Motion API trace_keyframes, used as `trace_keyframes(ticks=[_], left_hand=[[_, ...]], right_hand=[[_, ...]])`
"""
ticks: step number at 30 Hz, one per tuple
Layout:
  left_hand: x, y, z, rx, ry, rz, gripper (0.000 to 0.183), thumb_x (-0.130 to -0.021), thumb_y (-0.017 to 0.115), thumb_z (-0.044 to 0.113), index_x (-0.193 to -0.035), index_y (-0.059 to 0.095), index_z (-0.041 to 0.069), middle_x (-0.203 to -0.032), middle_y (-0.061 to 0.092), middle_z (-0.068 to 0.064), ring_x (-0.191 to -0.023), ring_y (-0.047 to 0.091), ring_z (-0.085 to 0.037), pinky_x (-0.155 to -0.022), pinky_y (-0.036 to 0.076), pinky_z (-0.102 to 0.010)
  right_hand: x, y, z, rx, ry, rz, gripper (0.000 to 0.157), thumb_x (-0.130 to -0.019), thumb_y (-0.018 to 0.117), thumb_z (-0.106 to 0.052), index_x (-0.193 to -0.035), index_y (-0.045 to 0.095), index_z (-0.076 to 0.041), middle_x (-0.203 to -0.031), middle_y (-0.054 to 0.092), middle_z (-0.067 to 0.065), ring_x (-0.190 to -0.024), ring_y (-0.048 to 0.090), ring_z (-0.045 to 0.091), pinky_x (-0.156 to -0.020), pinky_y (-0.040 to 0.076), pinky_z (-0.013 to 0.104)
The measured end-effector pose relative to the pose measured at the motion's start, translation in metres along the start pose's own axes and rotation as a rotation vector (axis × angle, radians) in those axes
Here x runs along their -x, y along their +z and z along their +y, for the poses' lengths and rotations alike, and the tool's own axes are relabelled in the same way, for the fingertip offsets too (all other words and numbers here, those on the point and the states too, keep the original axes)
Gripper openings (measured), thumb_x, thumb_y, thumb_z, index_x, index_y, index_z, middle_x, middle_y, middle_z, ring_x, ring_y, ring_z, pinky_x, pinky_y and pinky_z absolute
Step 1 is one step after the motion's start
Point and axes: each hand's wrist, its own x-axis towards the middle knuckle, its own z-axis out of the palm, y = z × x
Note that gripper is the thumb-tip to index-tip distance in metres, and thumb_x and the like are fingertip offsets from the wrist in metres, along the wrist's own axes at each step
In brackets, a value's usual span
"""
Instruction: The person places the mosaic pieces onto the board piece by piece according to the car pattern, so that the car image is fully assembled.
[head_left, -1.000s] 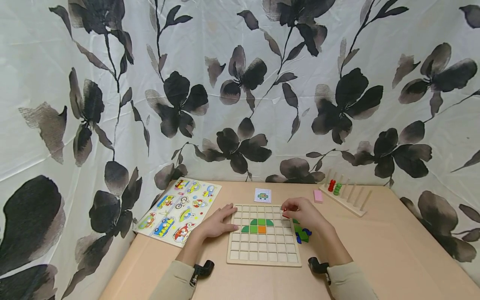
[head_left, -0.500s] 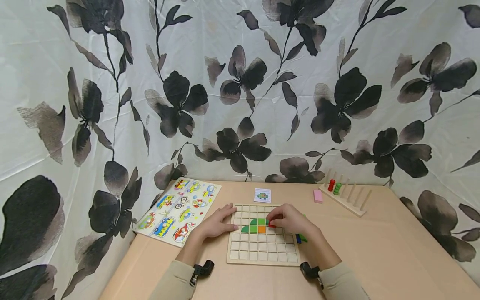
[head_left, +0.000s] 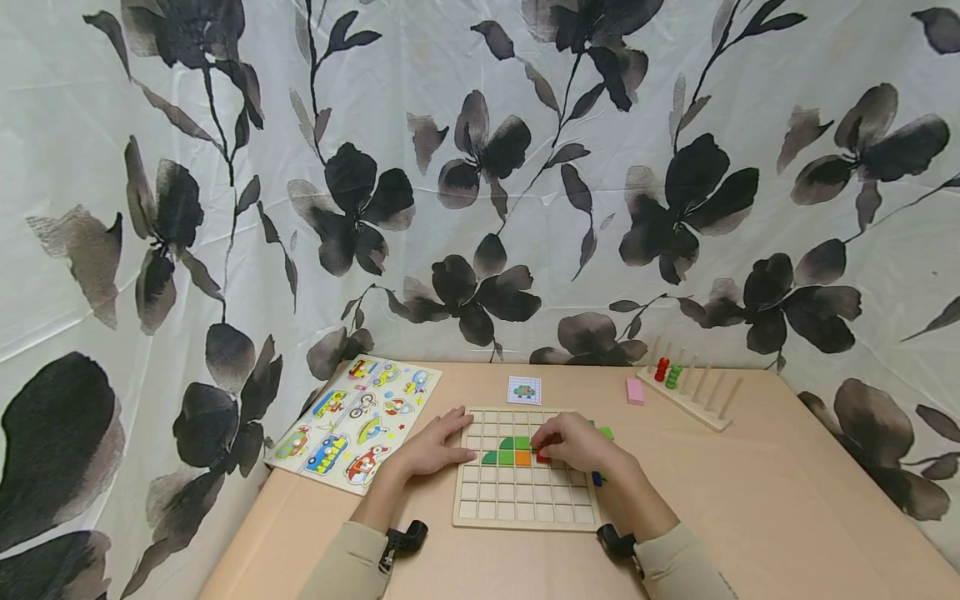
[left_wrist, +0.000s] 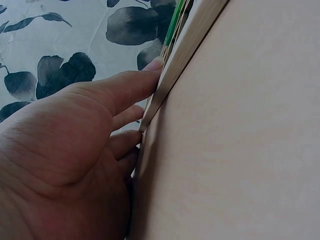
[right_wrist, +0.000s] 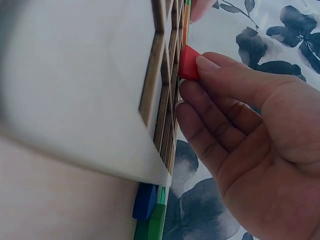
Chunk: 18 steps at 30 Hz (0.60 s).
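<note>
- The right hand (head_left: pixel 567 440) pinches a red piece (right_wrist: pixel 188 64) between thumb and index finger; its other fingers curl beneath, close to the grid.
- The red piece is at the surface of the wooden grid board (head_left: pixel 523 527), just right of an orange piece (head_left: pixel 522 458); whether it sits fully in its cell cannot be told.
- The left hand (head_left: pixel 433 450) is relaxed, fingers extended, resting against the board's left edge with the thumb tip on the rim.
- Green pieces (head_left: pixel 507 457) fill cells to the left of the orange piece and in the row above it.
- Loose pieces lie just beside the board's right edge, partly hidden by the right arm: a blue piece (right_wrist: pixel 145 201) and a green piece (right_wrist: pixel 156 222) among them.
- A small card (head_left: pixel 524 390) with a coloured grid pattern lies just beyond the board's far edge.
- On the left of the desk (head_left: pixel 810 483) lies a sheet of vehicle pictures (head_left: pixel 348 427).
- Toward the far right are a pink block (head_left: pixel 635 392) and a peg rack (head_left: pixel 684 403) carrying red beads (head_left: pixel 662 370) and green beads (head_left: pixel 673 377).
- Behind hangs a white cloth (head_left: pixel 450 75) with dark flowers.
</note>
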Motion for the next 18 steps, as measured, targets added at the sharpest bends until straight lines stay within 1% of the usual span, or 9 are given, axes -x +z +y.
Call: trace_keyframes(ticks=[6,11,18], left_hand=[[-0.0002,0.0002,-0.0002,0.009,0.0,-0.002,0.076,-0.096,0.074,0.038,-0.157,0.045,0.005,-0.171,0.025,-0.021,-0.161,0.017,-0.04,-0.133,0.009,-0.057],[-0.0007,0.0001,-0.0005,0.003,0.001,-0.004,0.076,-0.096,0.073,0.039,-0.157,0.044,0.005,-0.171,0.024,-0.021,-0.161,0.016,-0.04,-0.133,0.009,-0.057],[0.0,0.0004,-0.0003,0.008,-0.008,-0.001,0.076,-0.096,0.074,0.039,-0.157,0.044,0.006,-0.171,0.025,-0.02,-0.161,0.017,-0.039,-0.133,0.009,-0.056]], right_hand=[[0.0007,0.0009,-0.0014,0.002,-0.001,0.006,0.014,-0.093,0.075,-0.003,-0.1,0.082,-0.013,-0.104,0.079,-0.002,-0.096,0.066,0.011,-0.082,0.058,0.026],[0.0011,0.0012,-0.0028,-0.005,-0.008,-0.009,0.013,-0.093,0.076,-0.004,-0.1,0.082,-0.013,-0.102,0.079,-0.002,-0.095,0.065,0.011,-0.081,0.057,0.025],[0.0007,0.0016,-0.0039,-0.021,0.015,-0.023,0.012,-0.091,0.078,-0.006,-0.098,0.083,-0.014,-0.099,0.079,-0.005,-0.094,0.065,0.011,-0.08,0.057,0.023]])
